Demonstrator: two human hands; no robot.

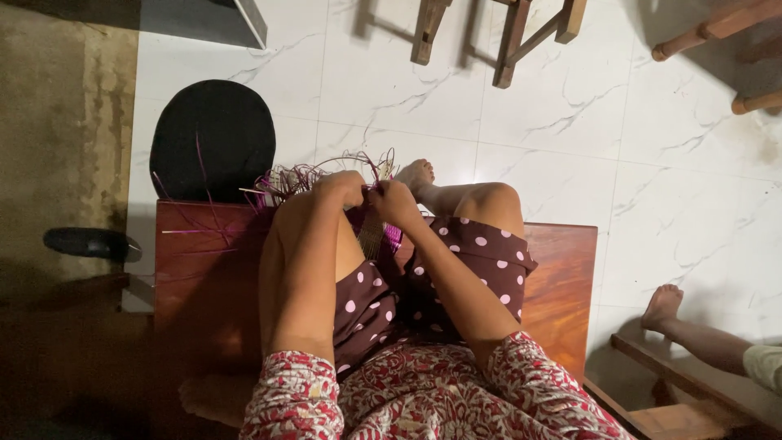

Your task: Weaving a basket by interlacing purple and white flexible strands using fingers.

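Observation:
My left hand (340, 187) and my right hand (393, 200) meet above my knees, both closed on a woven piece (373, 235) of purple and straw-coloured strips. Loose purple strands (287, 181) fan out to the left and arch over the hands. The woven part hangs down between my knees, half hidden by my forearms. I sit on a reddish wooden bench (562, 281), in a maroon dotted skirt, with one bare foot (415, 173) stretched onto the white floor.
A round black cushion (213, 138) lies on the floor beyond the bench's left end. A dark sandal (91, 243) sits at left. Wooden chair legs (510, 41) stand at the top. Another person's bare foot (661, 306) and leg rest on a wooden seat at lower right.

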